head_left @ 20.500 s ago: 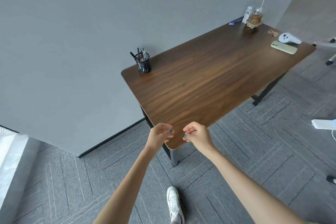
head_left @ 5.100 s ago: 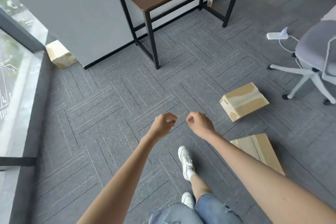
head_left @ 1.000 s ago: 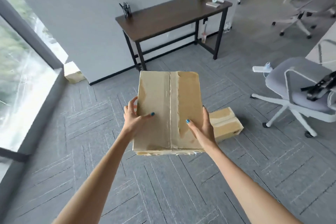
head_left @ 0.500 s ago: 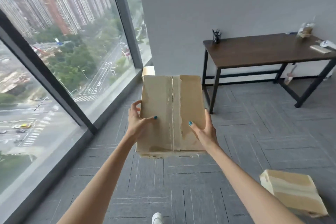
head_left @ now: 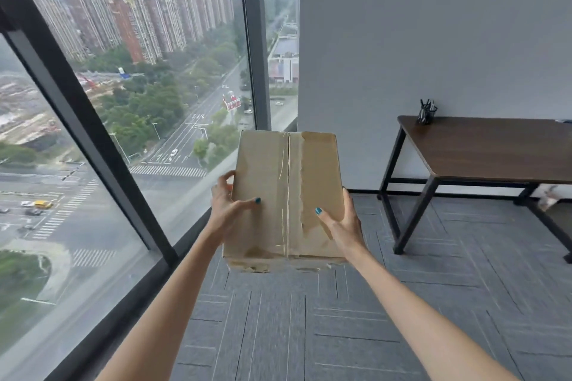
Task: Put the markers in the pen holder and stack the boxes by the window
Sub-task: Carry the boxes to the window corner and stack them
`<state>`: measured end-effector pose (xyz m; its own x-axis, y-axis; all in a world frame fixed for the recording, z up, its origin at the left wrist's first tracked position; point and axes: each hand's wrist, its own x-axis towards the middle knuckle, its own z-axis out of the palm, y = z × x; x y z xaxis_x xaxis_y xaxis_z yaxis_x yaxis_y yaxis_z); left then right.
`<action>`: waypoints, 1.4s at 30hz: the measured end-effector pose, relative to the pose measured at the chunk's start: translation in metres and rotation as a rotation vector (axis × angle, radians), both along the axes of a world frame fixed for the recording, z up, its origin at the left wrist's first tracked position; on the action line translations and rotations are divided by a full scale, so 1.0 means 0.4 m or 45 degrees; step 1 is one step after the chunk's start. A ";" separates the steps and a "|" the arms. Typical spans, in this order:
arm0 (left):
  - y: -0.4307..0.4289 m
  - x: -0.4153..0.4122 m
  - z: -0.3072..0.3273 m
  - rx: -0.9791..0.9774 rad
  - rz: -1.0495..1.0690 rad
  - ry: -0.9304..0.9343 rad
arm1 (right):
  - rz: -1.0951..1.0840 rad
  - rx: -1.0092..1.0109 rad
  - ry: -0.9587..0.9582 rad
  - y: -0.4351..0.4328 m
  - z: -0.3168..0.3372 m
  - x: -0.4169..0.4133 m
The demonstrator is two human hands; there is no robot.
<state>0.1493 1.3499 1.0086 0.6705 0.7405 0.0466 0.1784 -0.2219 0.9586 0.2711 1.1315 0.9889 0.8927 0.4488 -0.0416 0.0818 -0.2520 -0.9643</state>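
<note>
I hold a taped cardboard box (head_left: 286, 195) in the air in front of me, top face toward the camera. My left hand (head_left: 227, 210) grips its left side and my right hand (head_left: 343, 223) grips its right side, thumbs on top. The big window (head_left: 123, 120) fills the left half of the view. On the far left corner of the wooden desk (head_left: 495, 148) stands the black pen holder (head_left: 427, 112) with markers in it. The box hides the floor corner by the window behind it. No other box shows.
A grey wall (head_left: 433, 40) runs behind the desk on the right. Dark window frames (head_left: 257, 40) slant across the glass, with a low sill along the floor. Grey carpet tiles (head_left: 340, 334) stretch between the window and the black desk legs.
The view has swung further left toward the window and I am closer to it. The box stays gripped in both hands. The second box on the floor has left the view.
</note>
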 end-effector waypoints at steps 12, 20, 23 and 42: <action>0.413 0.399 -0.017 -0.019 0.056 -0.061 | 0.053 0.036 -0.040 0.416 0.029 0.413; 0.749 0.775 -0.018 0.023 0.104 -0.015 | 0.109 0.058 0.028 0.754 0.020 0.799; 0.844 0.859 -0.027 -0.003 0.129 -0.008 | 0.145 0.041 0.043 0.860 0.009 0.896; 1.684 1.595 -0.288 -0.193 -0.378 0.245 | -0.131 -0.055 0.199 1.628 -0.293 1.549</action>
